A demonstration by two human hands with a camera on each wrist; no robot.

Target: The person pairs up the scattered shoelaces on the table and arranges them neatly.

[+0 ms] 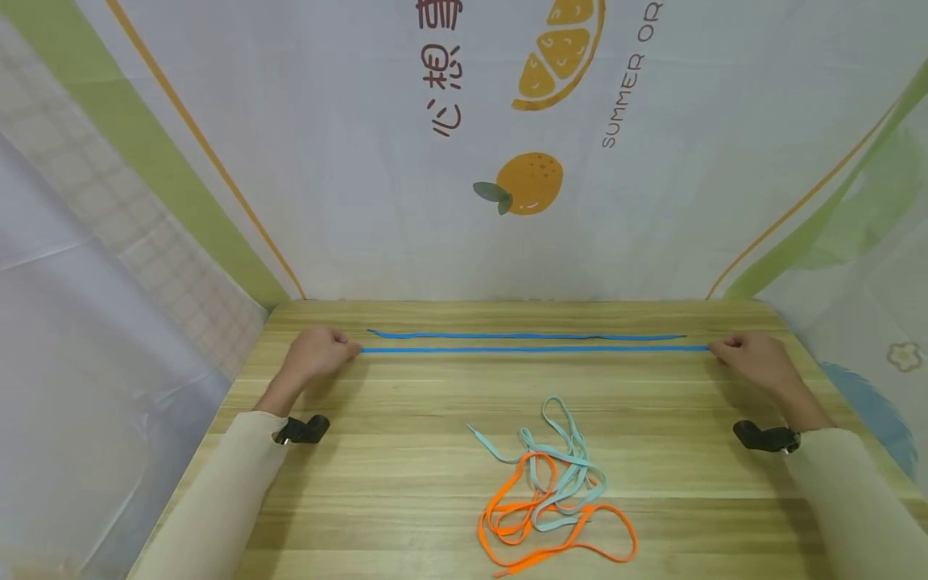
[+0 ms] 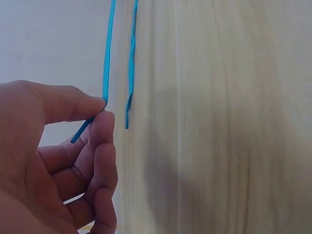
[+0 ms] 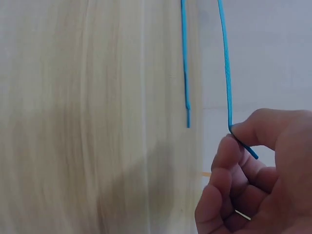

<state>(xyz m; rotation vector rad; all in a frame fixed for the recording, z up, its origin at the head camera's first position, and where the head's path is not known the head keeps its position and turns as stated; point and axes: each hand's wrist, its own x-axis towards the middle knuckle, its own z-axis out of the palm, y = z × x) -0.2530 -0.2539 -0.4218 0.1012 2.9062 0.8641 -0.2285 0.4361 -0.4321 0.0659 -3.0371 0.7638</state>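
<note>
A blue shoelace (image 1: 532, 350) is stretched straight and taut between the two hands. My left hand (image 1: 319, 352) pinches one end between thumb and forefinger; in the left wrist view the lace's tip (image 2: 80, 131) sticks out past the fingers. At the other end my right hand (image 1: 756, 360) pinches it the same way, and the tip (image 3: 249, 150) pokes out behind the thumb in the right wrist view. A second blue shoelace (image 1: 493, 335) lies nearly straight along the back of the table, just beyond the held one and roughly parallel to it.
An orange shoelace (image 1: 622, 524) and a pale mint shoelace (image 1: 573, 431) lie loosely tangled at the front middle of the wooden table (image 1: 377, 491). Behind the table's back edge hangs a white curtain (image 1: 377, 177) printed with fruit.
</note>
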